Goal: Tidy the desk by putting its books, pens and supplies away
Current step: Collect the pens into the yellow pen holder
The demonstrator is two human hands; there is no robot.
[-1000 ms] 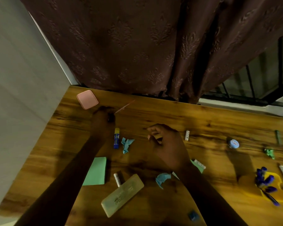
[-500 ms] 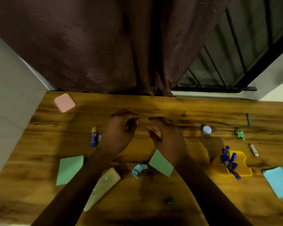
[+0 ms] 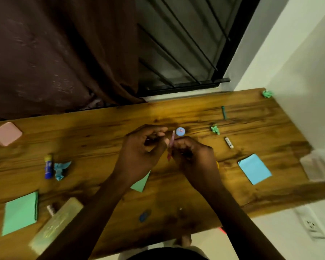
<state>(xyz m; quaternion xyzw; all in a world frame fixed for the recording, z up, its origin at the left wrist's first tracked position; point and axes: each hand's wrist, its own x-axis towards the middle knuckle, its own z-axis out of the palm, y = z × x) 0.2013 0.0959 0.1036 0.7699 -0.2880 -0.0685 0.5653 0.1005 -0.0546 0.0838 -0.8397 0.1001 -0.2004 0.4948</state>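
A thin pink pen (image 3: 171, 142) stands nearly upright between my two hands over the middle of the wooden desk (image 3: 101, 128). My right hand (image 3: 193, 156) grips its lower part with curled fingers. My left hand (image 3: 141, 152) has its fingers curled too, and its fingertips pinch the pen from the left side. A blue glue stick (image 3: 48, 167) lies at the left beside a crumpled blue paper (image 3: 61, 168). A beige pencil case (image 3: 56, 222) sits near the front left edge. My right forearm hides most of the yellow holder.
On the desk lie a pink box (image 3: 7, 136), a green note pad (image 3: 20, 212), a green sheet (image 3: 141, 182), a blue round lid (image 3: 180, 131), a blue note pad (image 3: 254, 168), a green crayon (image 3: 223, 112), a white tube (image 3: 229, 142), green paper balls (image 3: 215, 129) and a blue eraser (image 3: 144, 215). A curtain hangs behind.
My left hand lifted the pink pen from near the pink box and carried it right to meet my right hand, which now grips it. The view swung to the right.
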